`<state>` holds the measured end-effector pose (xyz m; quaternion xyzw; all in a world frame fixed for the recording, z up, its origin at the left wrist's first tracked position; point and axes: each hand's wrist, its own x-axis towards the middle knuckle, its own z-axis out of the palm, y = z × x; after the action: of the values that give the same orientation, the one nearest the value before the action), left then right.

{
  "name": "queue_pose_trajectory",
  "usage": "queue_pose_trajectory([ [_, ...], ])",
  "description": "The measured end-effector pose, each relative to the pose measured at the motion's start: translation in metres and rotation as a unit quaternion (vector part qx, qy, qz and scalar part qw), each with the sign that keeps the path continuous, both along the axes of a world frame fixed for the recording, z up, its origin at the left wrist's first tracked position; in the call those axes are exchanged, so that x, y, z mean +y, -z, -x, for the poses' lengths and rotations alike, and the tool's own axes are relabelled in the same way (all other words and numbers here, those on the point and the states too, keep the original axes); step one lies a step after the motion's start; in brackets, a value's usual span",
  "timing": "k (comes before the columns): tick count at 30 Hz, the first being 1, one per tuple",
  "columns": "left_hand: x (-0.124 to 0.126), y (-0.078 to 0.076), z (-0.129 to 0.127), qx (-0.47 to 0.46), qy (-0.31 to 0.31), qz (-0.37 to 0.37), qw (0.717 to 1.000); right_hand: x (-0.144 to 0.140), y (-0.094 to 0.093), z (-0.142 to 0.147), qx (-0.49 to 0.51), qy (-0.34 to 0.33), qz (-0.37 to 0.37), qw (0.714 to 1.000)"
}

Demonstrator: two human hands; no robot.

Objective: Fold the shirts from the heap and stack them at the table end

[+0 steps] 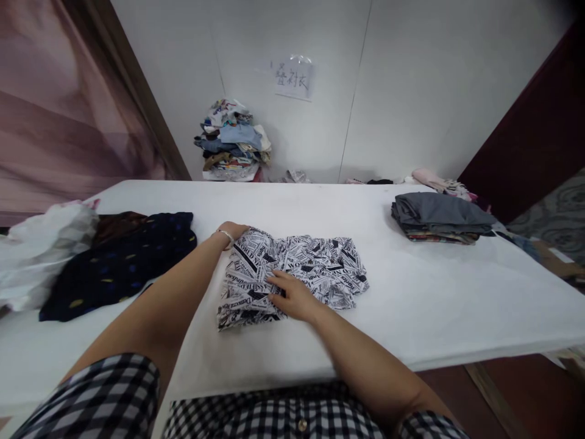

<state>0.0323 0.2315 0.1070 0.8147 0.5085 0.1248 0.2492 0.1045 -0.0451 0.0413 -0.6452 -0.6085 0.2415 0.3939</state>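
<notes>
A black-and-white newspaper-print shirt (320, 268) lies partly folded on the white table in front of me. At its far left corner my left hand (234, 230), with a bracelet at the wrist, holds the fabric edge; its fingertips are hidden by the cloth. My right hand (295, 296) rests on the near middle of the shirt, its fingers apart and pressing lightly on the surface. The left part of the shirt is layered over and wrinkled.
Dark blue patterned cloth (123, 262) and white garments (50, 250) lie loosely at the left. A folded grey stack (441, 213) sits at the right. Behind the white table (411, 305) rises a tall clothes pile (237, 140), and a paper sign (294, 78) hangs on the wall.
</notes>
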Motion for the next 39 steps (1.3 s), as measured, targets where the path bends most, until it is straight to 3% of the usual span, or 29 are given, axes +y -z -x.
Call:
queue_pose_trajectory([
  [4,-0.009,0.001,-0.013,0.029,0.066,-0.013,0.997,-0.001,-0.003,0.001,-0.011,-0.001,-0.003,1.0],
  [9,-0.035,0.013,-0.036,0.081,0.14,-0.013,0.987,-0.002,-0.004,0.003,-0.02,-0.006,-0.002,1.0],
  [12,-0.037,0.013,-0.05,0.102,0.139,-0.013,0.985,-0.002,-0.003,0.002,-0.018,-0.01,-0.007,1.0],
  [17,-0.017,-0.006,-0.059,0.074,0.089,-0.037,0.993,0.0,0.001,0.002,-0.009,-0.014,-0.007,1.0],
  [20,-0.007,-0.017,-0.045,0.049,0.05,-0.05,0.996,-0.001,0.0,0.002,-0.007,-0.01,-0.002,1.0],
  [24,-0.006,-0.019,-0.002,0.041,0.014,-0.047,0.998,-0.003,-0.003,0.003,-0.008,-0.01,0.002,1.0],
  [27,-0.02,-0.008,0.039,0.052,-0.016,-0.022,0.998,-0.003,-0.004,0.004,0.001,-0.003,0.004,1.0],
  [31,-0.058,0.014,0.083,0.055,-0.035,0.053,0.996,0.003,-0.001,0.004,0.065,0.047,-0.018,0.997],
  [34,-0.091,0.022,0.097,0.02,-0.039,0.113,0.993,0.007,0.001,0.003,0.177,0.075,0.0,0.981],
  [37,-0.111,0.022,0.096,-0.079,-0.045,0.13,0.987,0.008,0.0,0.002,0.288,0.042,0.023,0.956],
  [39,-0.115,0.023,0.094,-0.16,-0.052,0.15,0.974,0.007,-0.002,0.001,0.311,0.029,0.016,0.95],
])
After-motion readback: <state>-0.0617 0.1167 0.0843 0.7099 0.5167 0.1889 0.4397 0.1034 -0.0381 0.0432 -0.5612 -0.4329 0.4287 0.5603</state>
